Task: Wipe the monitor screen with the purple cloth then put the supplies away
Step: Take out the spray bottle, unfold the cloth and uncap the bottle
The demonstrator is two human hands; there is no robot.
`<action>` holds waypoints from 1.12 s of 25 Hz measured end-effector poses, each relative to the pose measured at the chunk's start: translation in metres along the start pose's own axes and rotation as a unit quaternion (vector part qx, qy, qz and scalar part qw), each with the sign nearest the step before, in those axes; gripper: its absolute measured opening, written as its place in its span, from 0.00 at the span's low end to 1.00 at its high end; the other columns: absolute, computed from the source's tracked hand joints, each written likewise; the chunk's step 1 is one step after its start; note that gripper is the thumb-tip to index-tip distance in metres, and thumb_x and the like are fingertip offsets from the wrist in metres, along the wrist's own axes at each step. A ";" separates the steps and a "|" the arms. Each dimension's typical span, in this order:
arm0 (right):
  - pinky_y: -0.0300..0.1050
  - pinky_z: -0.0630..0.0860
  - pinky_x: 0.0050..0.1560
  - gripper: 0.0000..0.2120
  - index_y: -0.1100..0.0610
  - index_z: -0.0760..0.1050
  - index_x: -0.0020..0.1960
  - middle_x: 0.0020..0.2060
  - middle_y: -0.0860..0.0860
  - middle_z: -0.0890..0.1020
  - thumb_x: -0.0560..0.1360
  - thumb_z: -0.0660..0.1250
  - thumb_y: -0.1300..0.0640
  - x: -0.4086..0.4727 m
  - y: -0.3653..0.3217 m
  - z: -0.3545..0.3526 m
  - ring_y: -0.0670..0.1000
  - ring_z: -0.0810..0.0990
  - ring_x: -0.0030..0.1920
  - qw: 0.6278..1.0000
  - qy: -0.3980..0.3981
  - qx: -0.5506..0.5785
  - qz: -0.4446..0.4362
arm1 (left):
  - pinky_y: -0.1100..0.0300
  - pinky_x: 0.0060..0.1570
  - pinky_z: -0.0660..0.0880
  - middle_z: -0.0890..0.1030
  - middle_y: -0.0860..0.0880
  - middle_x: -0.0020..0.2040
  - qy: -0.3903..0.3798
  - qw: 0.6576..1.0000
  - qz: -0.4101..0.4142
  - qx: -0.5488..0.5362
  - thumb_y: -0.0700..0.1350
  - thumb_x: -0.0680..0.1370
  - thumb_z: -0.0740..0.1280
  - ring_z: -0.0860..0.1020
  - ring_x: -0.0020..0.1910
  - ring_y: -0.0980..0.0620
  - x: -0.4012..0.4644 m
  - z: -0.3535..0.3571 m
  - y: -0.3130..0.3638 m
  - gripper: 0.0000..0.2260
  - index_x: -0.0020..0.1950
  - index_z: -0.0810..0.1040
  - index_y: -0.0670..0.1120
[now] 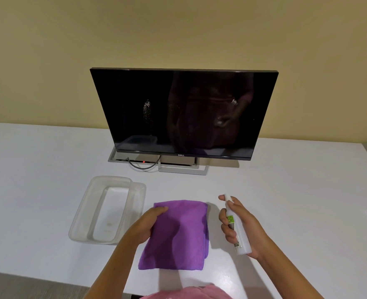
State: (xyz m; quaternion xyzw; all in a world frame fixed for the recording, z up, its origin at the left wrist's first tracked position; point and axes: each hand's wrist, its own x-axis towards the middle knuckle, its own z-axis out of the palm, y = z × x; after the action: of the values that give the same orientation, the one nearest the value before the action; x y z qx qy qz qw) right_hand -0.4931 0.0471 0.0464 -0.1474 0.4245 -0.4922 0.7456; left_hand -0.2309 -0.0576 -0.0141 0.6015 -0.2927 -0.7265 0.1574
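The purple cloth (175, 234) lies folded on the white surface (286, 190), in front of the monitor (182, 113) and just beside a clear tub (79, 223); the left hand (145, 225) has its grip closed on the cloth's left edge, thumb on top; the right hand (238, 223) is wrapped around a small white spray bottle (236, 229), a finger at the nozzle; the cloth looks soft, light and limp, so it would likely droop if pinched by a corner and is better bunched in the palm; the bottle seems light, rigid and smooth, best held round its middle; the screen, with spray specks on it, probably wants gentle pressure.
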 end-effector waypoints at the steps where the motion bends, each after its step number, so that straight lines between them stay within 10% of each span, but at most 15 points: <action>1: 0.37 0.66 0.21 0.13 0.49 0.73 0.61 0.32 0.55 0.70 0.77 0.65 0.50 0.001 0.000 0.003 0.49 0.66 0.22 0.999 -0.030 0.032 0.012 | 0.58 0.41 0.77 0.86 0.45 0.44 0.000 1.000 -0.004 -0.011 0.47 0.76 0.68 0.82 0.43 0.48 -0.004 0.001 0.001 0.09 0.51 0.81 0.43; 5: 0.37 0.66 0.20 0.19 0.44 0.70 0.65 0.32 0.55 0.70 0.75 0.67 0.55 0.008 0.007 0.013 0.48 0.67 0.23 0.992 -0.090 0.083 0.040 | 0.58 0.45 0.77 0.85 0.46 0.50 -0.019 0.999 -0.007 -0.031 0.54 0.76 0.67 0.82 0.49 0.49 -0.013 0.004 0.002 0.14 0.55 0.81 0.46; 8: 0.41 0.69 0.25 0.27 0.40 0.66 0.65 0.31 0.57 0.72 0.72 0.69 0.60 0.014 0.017 0.023 0.51 0.68 0.24 0.984 -0.057 -0.170 0.016 | 0.56 0.52 0.77 0.84 0.47 0.53 -0.037 0.998 -0.016 -0.052 0.59 0.75 0.66 0.81 0.54 0.48 -0.016 0.005 0.004 0.19 0.56 0.81 0.47; 12: 0.46 0.76 0.45 0.27 0.40 0.57 0.69 0.52 0.53 0.79 0.75 0.59 0.58 0.032 0.040 0.049 0.51 0.78 0.44 0.738 -0.034 -0.658 -0.144 | 0.55 0.49 0.78 0.84 0.46 0.54 -0.058 0.994 -0.011 -0.092 0.61 0.74 0.66 0.82 0.54 0.48 -0.018 0.003 0.005 0.22 0.58 0.80 0.47; 16: 0.51 0.77 0.44 0.26 0.46 0.56 0.70 0.55 0.56 0.77 0.76 0.57 0.61 0.052 0.053 0.068 0.58 0.77 0.46 0.645 -0.043 -0.738 -0.193 | 0.52 0.52 0.77 0.82 0.43 0.57 -0.081 0.989 -0.014 -0.126 0.60 0.75 0.65 0.81 0.55 0.45 -0.018 0.004 0.005 0.24 0.61 0.78 0.44; 28: 0.46 0.79 0.42 0.24 0.48 0.57 0.70 0.57 0.56 0.77 0.77 0.60 0.61 0.062 0.037 0.046 0.55 0.79 0.44 0.627 0.009 -0.759 -0.177 | 0.52 0.49 0.78 0.81 0.43 0.58 -0.069 0.989 -0.023 -0.132 0.61 0.74 0.65 0.79 0.57 0.43 -0.013 0.011 0.002 0.25 0.64 0.75 0.46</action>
State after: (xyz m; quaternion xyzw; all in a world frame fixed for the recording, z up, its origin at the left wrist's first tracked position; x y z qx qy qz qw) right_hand -0.4256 0.0027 0.0200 -0.7284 0.6205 -0.1197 0.2647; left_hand -0.2387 -0.0492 -0.0011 0.5302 -0.1906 -0.8021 0.1980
